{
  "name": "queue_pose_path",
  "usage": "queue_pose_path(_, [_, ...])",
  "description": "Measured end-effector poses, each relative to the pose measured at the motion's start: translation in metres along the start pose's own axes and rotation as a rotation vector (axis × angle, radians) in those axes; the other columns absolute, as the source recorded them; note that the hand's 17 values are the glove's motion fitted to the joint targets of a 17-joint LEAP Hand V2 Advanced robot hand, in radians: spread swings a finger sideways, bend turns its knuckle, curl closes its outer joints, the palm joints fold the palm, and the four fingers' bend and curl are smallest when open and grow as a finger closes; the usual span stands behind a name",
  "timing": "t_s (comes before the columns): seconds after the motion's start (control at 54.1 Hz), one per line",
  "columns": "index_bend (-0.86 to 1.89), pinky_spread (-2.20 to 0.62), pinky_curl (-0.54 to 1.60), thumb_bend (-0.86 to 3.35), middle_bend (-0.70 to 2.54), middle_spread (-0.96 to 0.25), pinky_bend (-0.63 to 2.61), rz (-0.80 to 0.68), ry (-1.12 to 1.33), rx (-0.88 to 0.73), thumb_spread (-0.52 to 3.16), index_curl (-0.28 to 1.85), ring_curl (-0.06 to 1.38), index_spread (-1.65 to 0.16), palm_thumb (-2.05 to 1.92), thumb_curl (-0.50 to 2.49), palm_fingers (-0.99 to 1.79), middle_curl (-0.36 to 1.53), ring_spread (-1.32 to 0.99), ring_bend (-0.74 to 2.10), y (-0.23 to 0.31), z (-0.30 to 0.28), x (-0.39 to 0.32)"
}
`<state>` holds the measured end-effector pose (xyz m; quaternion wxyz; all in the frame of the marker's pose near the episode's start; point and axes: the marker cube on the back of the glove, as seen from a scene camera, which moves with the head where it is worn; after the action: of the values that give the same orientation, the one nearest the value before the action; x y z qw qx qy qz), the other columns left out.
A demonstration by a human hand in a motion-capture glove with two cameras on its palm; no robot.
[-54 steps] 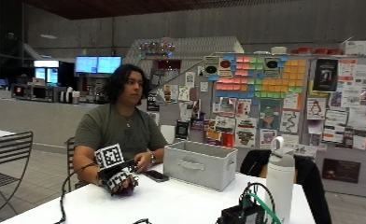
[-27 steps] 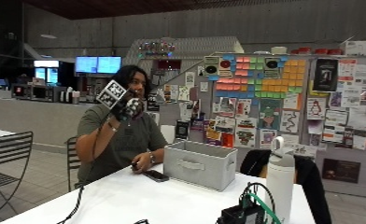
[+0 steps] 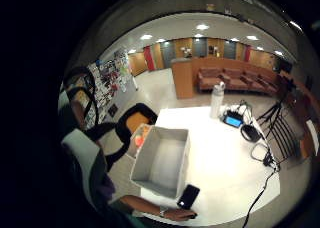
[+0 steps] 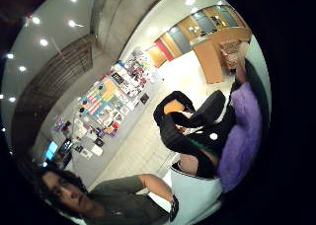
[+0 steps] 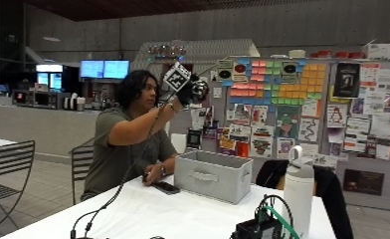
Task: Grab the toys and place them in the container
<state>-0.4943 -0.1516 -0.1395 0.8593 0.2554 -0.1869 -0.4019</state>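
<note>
From the outside view, I see the gloved right hand (image 5: 194,92) raised high above the grey fabric container (image 5: 213,175), which sits near the table's (image 5: 168,214) far edge beside a black phone (image 5: 166,187). The thumb-side palm view shows curled fingers wrapped around a purple plush toy (image 4: 241,136). The little-finger-side palm view looks down into the container, apparently empty. I judge this the carrying step; next, lower the hand over the opening and release.
</note>
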Motion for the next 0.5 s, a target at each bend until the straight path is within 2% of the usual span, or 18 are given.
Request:
queue_pose_path(0.222, [0.46,-0.43,0.49,0.08,0.97,-0.34,1.1,0.023,0.066,-0.129,1.26,0.93,0.55,-0.36,0.36,0.81,0.92,0.79,-0.33,1.37,-0.011,0.05,0.008])
queue_pose_path(0.314, [0.39,-0.31,0.48,-0.09,0.83,-0.3,0.99,0.023,0.078,-0.18,1.31,0.91,0.51,-0.36,0.02,0.64,0.36,0.73,-0.29,1.18,-0.006,0.059,0.006])
queue_pose_path(0.37, [0.38,-0.25,0.47,-0.1,0.74,-0.27,0.98,0.051,0.109,-0.18,1.28,0.88,0.48,-0.37,-0.08,0.58,0.28,0.69,-0.28,1.11,-0.006,0.06,0.011])
queue_pose_path(0.499, [0.34,-0.17,0.4,-0.09,0.62,-0.23,0.96,0.054,0.149,-0.242,1.22,0.79,0.4,-0.4,-0.11,0.47,0.31,0.62,-0.26,1.03,0.004,0.053,0.027])
